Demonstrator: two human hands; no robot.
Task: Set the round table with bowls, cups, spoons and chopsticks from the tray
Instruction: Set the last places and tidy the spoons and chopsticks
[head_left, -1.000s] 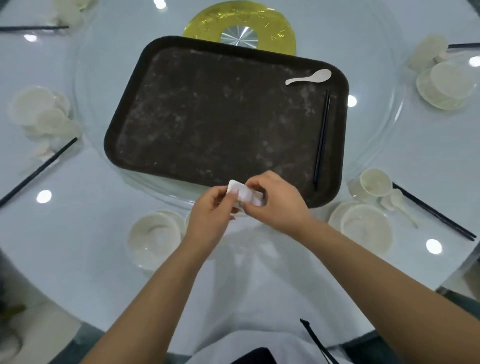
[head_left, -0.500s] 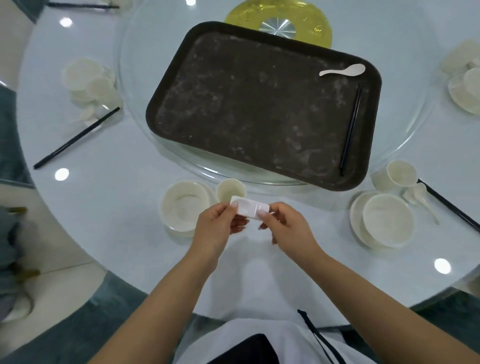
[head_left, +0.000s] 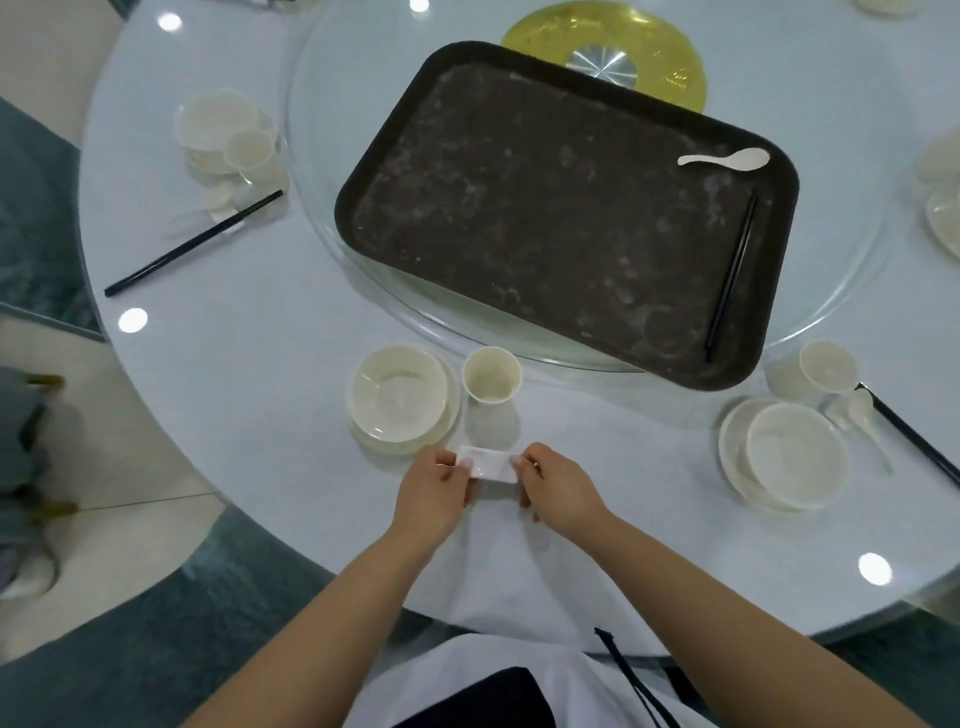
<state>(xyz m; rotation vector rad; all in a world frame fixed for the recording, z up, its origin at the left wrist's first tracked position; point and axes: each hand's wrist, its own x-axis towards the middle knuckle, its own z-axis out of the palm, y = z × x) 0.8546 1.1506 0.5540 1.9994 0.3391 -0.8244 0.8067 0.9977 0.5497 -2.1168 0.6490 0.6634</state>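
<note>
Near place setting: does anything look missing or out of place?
It has a bowl on a plate and a cup, but no spoon or chopsticks; one spoon and chopsticks lie on the tray.

Even, cool overhead light is washing the white table (head_left: 270, 332); round ceiling-lamp reflections are glaring off its glossy top. Shadows are staying soft and faint. Wide-angle distortion is bending the edges, and the far-left place setting (head_left: 228, 140) is looking blown-out and hazy.
</note>
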